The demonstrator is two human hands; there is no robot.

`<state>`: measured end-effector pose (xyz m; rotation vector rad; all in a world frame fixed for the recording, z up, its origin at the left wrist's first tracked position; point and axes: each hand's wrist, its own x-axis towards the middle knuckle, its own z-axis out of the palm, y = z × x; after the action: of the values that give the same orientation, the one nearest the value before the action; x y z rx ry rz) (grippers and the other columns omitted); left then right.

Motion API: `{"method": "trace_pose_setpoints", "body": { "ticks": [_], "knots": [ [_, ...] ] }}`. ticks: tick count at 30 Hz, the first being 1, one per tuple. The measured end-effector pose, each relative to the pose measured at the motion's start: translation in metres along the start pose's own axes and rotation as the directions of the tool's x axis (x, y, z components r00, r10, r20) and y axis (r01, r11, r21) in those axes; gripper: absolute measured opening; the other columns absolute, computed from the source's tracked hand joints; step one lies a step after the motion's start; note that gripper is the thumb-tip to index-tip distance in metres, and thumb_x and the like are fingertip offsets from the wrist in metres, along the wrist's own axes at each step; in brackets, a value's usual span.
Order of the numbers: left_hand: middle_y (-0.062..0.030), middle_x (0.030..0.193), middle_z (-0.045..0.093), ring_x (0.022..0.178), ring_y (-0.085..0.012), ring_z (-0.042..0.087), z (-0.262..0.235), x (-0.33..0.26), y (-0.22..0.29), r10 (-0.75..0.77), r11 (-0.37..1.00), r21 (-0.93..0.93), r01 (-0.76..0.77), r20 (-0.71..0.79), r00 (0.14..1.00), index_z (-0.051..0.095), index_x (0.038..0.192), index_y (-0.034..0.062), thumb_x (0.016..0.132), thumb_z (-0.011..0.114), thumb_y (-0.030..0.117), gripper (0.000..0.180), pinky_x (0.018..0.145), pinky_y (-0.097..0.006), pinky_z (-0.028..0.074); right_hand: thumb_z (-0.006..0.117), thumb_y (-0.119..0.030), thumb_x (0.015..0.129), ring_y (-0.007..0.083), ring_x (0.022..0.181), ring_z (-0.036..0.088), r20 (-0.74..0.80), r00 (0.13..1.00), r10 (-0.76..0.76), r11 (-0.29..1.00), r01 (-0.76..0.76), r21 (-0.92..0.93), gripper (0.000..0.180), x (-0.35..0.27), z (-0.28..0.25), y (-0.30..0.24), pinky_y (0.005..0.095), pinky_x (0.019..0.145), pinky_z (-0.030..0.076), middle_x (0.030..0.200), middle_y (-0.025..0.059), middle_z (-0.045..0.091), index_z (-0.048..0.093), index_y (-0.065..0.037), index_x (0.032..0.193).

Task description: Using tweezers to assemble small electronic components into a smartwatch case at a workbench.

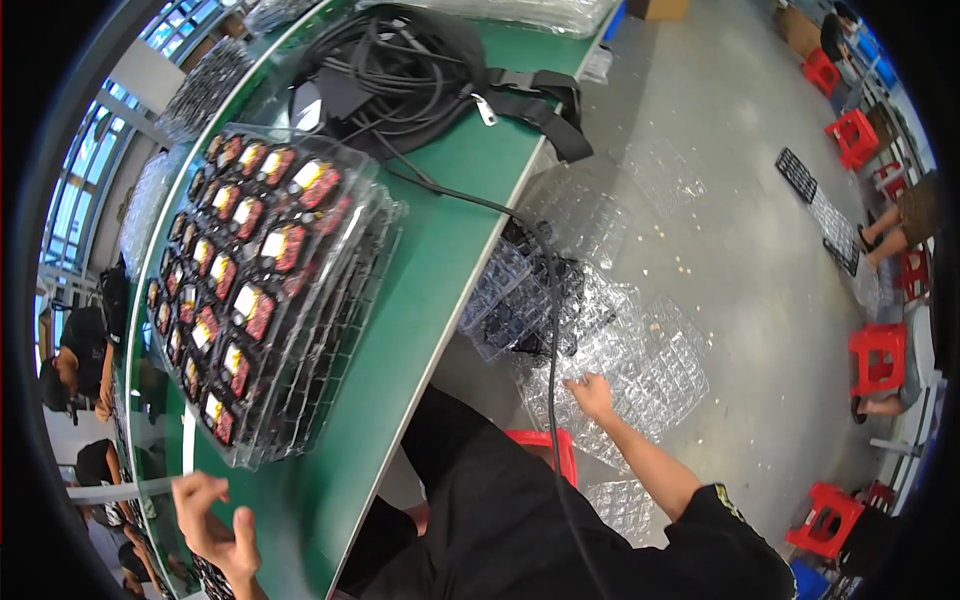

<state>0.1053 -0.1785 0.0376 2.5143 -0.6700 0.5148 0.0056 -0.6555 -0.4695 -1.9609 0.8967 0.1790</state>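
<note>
Our right hand (592, 393) reaches down off the table's edge to the floor, fingers spread and resting on the top of a loose pile of clear plastic blister trays (620, 350); it touches the pile, but we cannot tell whether it has closed on a tray. The pile fans out over the grey floor just beside the green table (440, 250), with a black cable (551, 330) hanging across it. Our left hand (215, 525) hovers over the near end of the table, fingers loosely curled and holding nothing. Just beyond it sits a stack of filled trays (265, 280) holding red, black and yellow parts in rows. Farther up the table lies a tangle of black cords and straps (420, 75). Red stools (878, 358) stand well apart on the floor.
</note>
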Motion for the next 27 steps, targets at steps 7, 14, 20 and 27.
{"method": "trace_pose_setpoints", "body": {
  "ticks": [7, 14, 20, 27],
  "knots": [
    [-0.0111, 0.102, 0.063, 0.078, -0.0207, 0.056, 0.034, -0.044, 0.019, -0.223, 0.973, -0.014, 0.228, 0.159, 0.962, 0.071, 0.105, 0.0016, 0.091, 0.086, 0.026, 0.031, 0.069, -0.035, 0.044, 0.095, -0.049, 0.081, 0.0361, 0.080, 0.078, -0.054, 0.995, 0.088, 0.987, -0.080, 0.141, 0.055, 0.089, 0.073, -0.043, 0.0475, 0.082, 0.060, 0.083, 0.0211, 0.080, 0.076, 0.003, 0.083],
    [-0.0101, 0.105, 0.066, 0.076, -0.0206, 0.052, 0.040, -0.037, 0.026, -0.125, 0.992, 0.056, 0.116, 0.193, 0.973, 0.073, 0.110, 0.0030, 0.090, 0.092, 0.025, 0.036, 0.066, -0.036, 0.041, 0.098, -0.044, 0.080, 0.0426, 0.111, 0.080, -0.084, 0.893, 0.443, 0.883, -0.418, 0.214, 0.051, 0.152, 0.110, -0.062, 0.0486, 0.100, 0.061, 0.112, 0.0249, 0.083, 0.084, 0.000, 0.099],
    [-0.0094, 0.106, 0.067, 0.074, -0.0199, 0.050, 0.043, -0.037, 0.024, -0.161, 0.987, 0.053, 0.154, 0.183, 0.970, 0.072, 0.110, 0.0032, 0.090, 0.093, 0.029, 0.039, 0.065, -0.036, 0.039, 0.094, -0.034, 0.082, 0.0411, 0.108, 0.081, -0.140, 0.898, 0.417, 0.875, -0.355, 0.329, 0.042, 0.163, 0.112, -0.057, 0.0469, 0.099, 0.061, 0.108, 0.0263, 0.083, 0.085, 0.001, 0.103],
    [-0.0094, 0.106, 0.067, 0.075, -0.0197, 0.050, 0.042, -0.039, 0.020, -0.163, 0.986, 0.057, 0.155, 0.185, 0.969, 0.072, 0.110, 0.0031, 0.088, 0.093, 0.029, 0.040, 0.066, -0.036, 0.040, 0.084, -0.026, 0.088, 0.0220, 0.077, 0.075, -0.312, 0.905, 0.290, 0.900, -0.147, 0.410, 0.033, 0.095, 0.059, -0.080, 0.0420, 0.078, 0.059, 0.082, 0.0192, 0.080, 0.082, 0.006, 0.095]
  ]
}}
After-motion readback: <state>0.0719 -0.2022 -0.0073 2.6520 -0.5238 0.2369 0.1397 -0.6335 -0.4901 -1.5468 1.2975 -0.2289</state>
